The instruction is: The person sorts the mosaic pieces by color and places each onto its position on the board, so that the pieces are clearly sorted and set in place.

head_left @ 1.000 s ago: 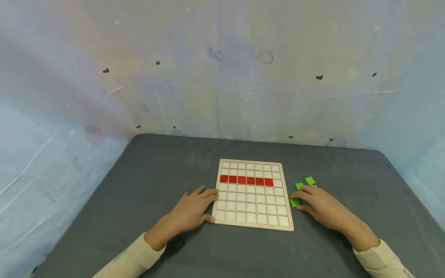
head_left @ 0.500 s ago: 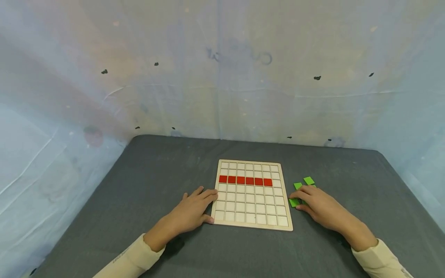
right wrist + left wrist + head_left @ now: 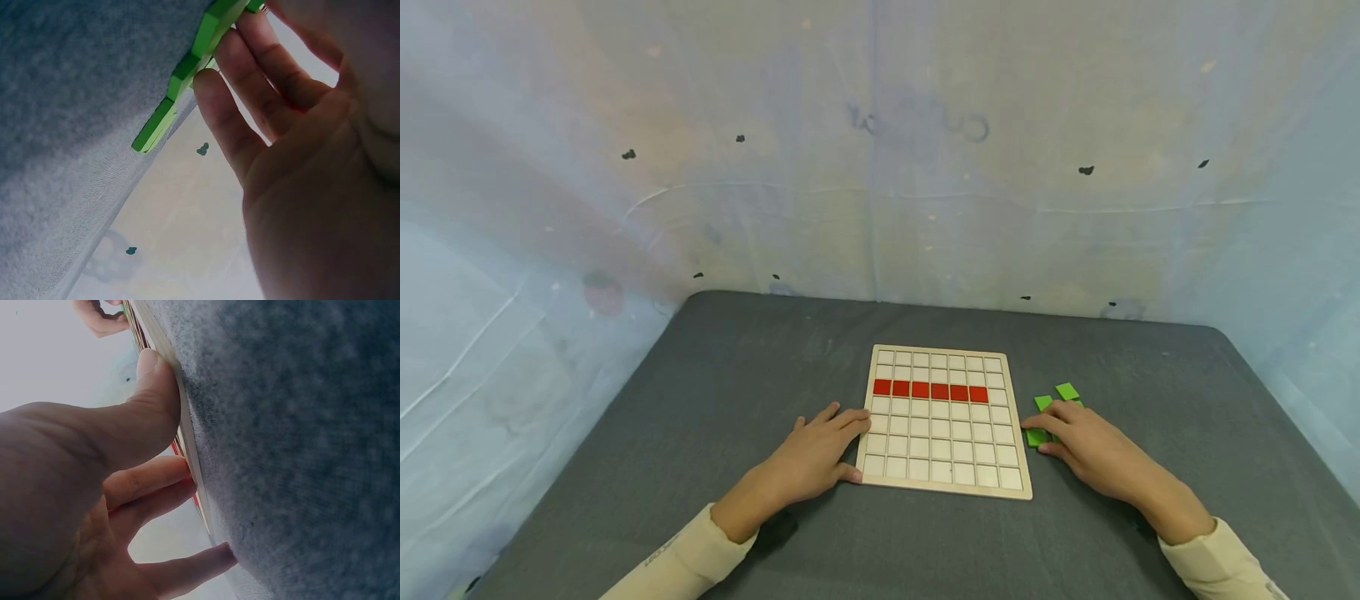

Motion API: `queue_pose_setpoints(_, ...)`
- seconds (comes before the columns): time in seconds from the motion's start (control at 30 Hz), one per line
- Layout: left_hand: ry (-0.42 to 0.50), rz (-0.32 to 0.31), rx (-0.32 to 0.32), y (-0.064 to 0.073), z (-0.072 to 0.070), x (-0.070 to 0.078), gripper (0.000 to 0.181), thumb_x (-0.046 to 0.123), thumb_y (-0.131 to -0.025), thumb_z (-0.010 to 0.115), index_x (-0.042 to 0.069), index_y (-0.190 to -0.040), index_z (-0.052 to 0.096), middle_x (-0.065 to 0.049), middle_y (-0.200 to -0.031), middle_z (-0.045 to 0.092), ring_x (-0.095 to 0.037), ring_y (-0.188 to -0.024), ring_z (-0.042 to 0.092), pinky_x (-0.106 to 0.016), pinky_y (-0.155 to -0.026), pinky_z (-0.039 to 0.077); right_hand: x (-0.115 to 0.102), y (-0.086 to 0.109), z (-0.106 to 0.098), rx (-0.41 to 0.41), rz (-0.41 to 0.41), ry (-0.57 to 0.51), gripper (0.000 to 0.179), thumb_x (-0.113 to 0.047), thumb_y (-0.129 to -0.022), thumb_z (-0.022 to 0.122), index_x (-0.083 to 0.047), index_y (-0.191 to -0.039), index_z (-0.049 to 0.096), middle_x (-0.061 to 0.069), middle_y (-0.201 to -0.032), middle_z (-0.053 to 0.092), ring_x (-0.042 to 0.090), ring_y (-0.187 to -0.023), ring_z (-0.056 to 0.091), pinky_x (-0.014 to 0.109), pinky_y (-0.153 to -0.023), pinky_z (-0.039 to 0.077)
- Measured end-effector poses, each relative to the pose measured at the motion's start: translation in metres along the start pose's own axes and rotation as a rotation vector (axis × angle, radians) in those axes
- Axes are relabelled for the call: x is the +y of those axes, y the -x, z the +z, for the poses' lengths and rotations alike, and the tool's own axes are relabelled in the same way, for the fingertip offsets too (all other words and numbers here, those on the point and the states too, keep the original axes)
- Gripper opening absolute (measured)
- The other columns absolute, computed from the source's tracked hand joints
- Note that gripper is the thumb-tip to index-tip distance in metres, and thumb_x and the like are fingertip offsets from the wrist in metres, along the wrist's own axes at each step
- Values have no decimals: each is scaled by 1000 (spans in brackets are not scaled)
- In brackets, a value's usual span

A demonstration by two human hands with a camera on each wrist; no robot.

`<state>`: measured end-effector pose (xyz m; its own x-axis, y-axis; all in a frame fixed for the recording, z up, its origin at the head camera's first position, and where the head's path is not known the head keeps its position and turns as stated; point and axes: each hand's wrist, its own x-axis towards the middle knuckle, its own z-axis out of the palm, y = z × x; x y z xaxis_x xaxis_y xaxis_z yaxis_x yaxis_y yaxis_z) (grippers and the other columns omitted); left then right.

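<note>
A square wooden board (image 3: pixel 943 493) with a grid of pale cells lies on the dark table. Across its third row from the far side runs a line of several red tiles (image 3: pixel 940 391). My left hand (image 3: pixel 811 454) rests at the board's left edge, thumb near the front corner and fingertips against the frame; the left wrist view shows the thumb (image 3: pixel 156 394) pressed along that edge. Right of the board, my right hand (image 3: pixel 1093 442) reaches over several green tiles (image 3: pixel 1036 438). Its fingertips (image 3: pixel 212 94) touch the tiles, which are partly hidden beneath the hand.
Loose green tiles (image 3: pixel 1067 391) lie just beyond the right hand. The grey-covered table (image 3: pixel 760 350) stretches out on both sides of the board. Behind it hangs a pale sheet (image 3: pixel 880 208) with dark marks, which also closes off the left and right sides.
The right index fingertip has shifted slightly left toward the board's edge, over the green tiles. The left hand and the red row stay as they were.
</note>
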<state>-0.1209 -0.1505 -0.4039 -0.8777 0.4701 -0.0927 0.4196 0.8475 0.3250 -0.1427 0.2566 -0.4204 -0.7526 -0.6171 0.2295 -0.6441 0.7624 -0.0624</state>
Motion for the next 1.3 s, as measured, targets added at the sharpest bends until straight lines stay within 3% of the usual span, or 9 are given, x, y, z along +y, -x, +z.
queue_pose_setpoints(0.47,-27,-24,-21,0,1,-1,74,42,-83,75,19,-148,48,3,-157,42,-41,-147,35,-75,-102,35,0,0,0,-36,46,-29,36,-27,-90,74,-26,-126,67,-7,-113,63,9,-95,59,38,-81,51)
queue_pose_setpoints(0.67,-29,-19,-23,0,2,-2,74,42,-84,74,20,-149,48,4,-157,41,-41,-147,35,-75,-102,36,1,0,-1,-61,54,21,40,-30,-90,75,-28,-129,65,-5,-115,63,12,-99,60,41,-82,49)
queue_pose_setpoints(1.0,-45,-7,-8,0,0,-1,74,42,-83,75,19,-148,48,4,-157,42,-42,-145,36,-74,-101,37,2,0,-2,-36,27,21,40,-24,-88,77,-30,-127,67,-10,-107,63,3,-89,53,33,-75,45)
queue_pose_setpoints(1.3,-50,-5,-12,0,1,-1,74,43,-83,74,19,-148,48,4,-157,42,-41,-146,36,-75,-102,37,1,-1,-1,-32,12,38,41,-21,-87,77,-27,-126,67,-9,-104,61,2,-83,52,31,-71,47)
